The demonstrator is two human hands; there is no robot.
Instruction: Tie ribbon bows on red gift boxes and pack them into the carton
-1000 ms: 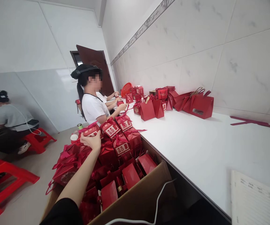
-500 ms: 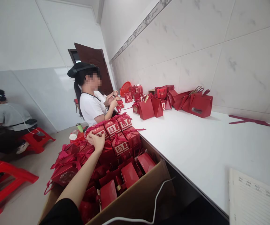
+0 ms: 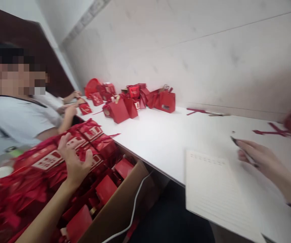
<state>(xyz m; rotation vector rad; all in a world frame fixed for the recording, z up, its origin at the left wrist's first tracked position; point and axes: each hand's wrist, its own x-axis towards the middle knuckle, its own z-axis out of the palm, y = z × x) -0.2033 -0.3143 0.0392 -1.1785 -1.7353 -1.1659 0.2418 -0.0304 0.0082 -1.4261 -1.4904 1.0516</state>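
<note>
My left hand hovers with spread fingers over red gift boxes that bear white double-happiness labels and ribbons. These are heaped in and above a cardboard box; whether the hand touches them I cannot tell. On the right, over the white table, my right hand holds a dark pen, its tip pointing left. A lined notepad with a few marks along its top lies below and left of that hand. Motion blurs the picture.
Red paper bags and small boxes stand along the wall. Ribbon strips lie at the table's back. A person in a white shirt sits at the left, handling a red box. A white cable crosses the cardboard box's side.
The view has swung right. My left hand, earlier touching a labelled box with bent fingers, now has its fingers spread. My right hand with the pen has come into view, along with more of the notepad.
</note>
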